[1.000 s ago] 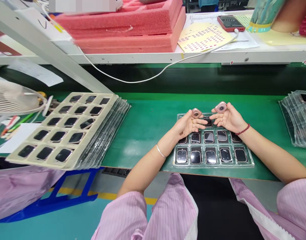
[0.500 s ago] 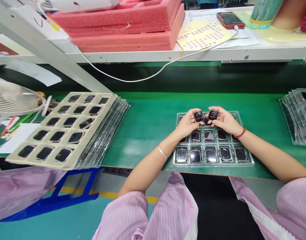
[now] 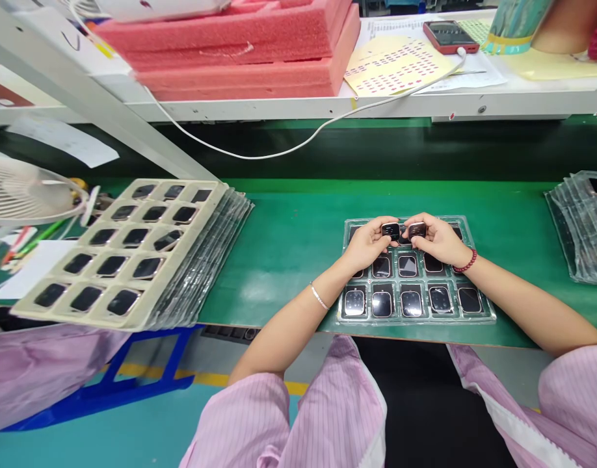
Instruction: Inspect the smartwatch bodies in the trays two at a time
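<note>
Over the back row of a clear plastic tray, both hands hold smartwatch bodies without straps. My left hand is closed on one watch body, its dark screen lit with small marks. Close beside it, my right hand pinches another watch body, tilted, with its screen partly in glare. Between the two hands a further watch shows in part in the tray. In the nearer rows sit several watch bodies, such as this one, screens up in their pockets. My hands cover much of the back row.
At left, a cream tray of watches tops a stack of clear trays, beside a fan. More clear trays stand at far right. Overhead, a shelf carries red foam, papers and a phone; a white cable hangs below.
Both hands have lowered slightly toward the tray with their watches. The watch in my right hand has tilted, and its screen shows less of its display.
</note>
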The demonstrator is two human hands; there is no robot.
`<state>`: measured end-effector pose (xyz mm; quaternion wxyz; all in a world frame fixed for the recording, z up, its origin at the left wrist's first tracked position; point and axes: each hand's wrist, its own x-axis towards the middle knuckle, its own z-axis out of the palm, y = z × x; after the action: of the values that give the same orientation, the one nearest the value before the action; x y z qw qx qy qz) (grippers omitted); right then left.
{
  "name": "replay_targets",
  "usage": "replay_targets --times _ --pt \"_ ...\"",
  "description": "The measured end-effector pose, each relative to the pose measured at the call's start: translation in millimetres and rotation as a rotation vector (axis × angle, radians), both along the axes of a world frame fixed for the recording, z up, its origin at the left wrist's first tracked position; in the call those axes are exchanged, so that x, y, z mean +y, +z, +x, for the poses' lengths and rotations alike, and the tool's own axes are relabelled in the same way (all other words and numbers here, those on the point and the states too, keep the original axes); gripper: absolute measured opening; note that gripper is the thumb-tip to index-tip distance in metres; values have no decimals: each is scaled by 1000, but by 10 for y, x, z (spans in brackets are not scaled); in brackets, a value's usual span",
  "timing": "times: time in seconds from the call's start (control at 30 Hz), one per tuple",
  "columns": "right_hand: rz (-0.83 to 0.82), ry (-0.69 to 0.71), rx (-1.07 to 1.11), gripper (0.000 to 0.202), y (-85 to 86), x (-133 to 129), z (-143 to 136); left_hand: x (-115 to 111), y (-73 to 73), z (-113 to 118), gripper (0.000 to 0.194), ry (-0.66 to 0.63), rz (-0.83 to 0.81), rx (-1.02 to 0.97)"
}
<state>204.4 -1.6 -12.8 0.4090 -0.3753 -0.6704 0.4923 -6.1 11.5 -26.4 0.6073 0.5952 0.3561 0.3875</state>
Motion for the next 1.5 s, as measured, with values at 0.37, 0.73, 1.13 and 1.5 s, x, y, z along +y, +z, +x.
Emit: replay_targets --times 0.37,0.73,1.13,1.5 --pt "-10 -22 -17 26 7 -4 0 2 -13 0 42 -1 12 -4" --pt "33 -11 -20 26 -6 -4 4 -32 66 -4 43 0 5 -2" --pt "29 -6 -41 29 -11 -14 6 -11 24 -2 45 -5 12 3" --pt "-56 -31 -69 22 42 -3 30 -27 54 10 44 6 16 0"
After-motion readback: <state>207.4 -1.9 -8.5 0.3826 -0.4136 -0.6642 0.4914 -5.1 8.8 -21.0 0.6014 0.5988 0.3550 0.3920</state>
